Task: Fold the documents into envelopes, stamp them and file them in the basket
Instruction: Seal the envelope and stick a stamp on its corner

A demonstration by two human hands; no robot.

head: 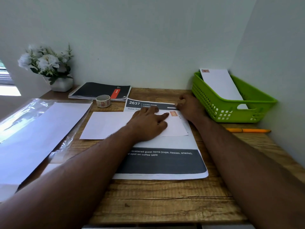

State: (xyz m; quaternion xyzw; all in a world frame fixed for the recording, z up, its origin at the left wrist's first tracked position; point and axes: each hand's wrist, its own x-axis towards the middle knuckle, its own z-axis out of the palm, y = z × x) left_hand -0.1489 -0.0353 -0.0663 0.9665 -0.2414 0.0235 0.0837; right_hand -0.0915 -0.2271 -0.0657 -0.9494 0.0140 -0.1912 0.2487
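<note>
- Both hands were out over the tabletop [156, 199]: the left hand [149, 124] lay flat on a white envelope [107, 124], fingers straight and spread, one fingertip touching the edge of a reddish stamp [173, 113] at the envelope's far right corner.
- The right hand [189, 107] rested just beyond that corner, fingers curled at the far edge of a printed document [161, 161]; whether it pinched the paper could not be told.
- A green slotted basket [231, 109] stood at the far right corner against the wall, holding one stamped envelope [221, 85] that leaned on the back rim, long axis running away from the person, stamp at its upper left.
- The envelope under the left hand lay flat on the document, long axis left to right, stamp end to the right, its left part overhanging onto bare wood.
- The document ran lengthwise away from the person, header "2637 LIVING ROOM" at the far end.
- A clear plastic sleeve [69, 142] on the left held a stack of blank envelopes [41, 129].
- A stamp roll [103, 100] stood near a dark notebook [100, 91]; an orange pen [247, 130] lay right of the document; white flowers [47, 63] sat in a pot at far left.
</note>
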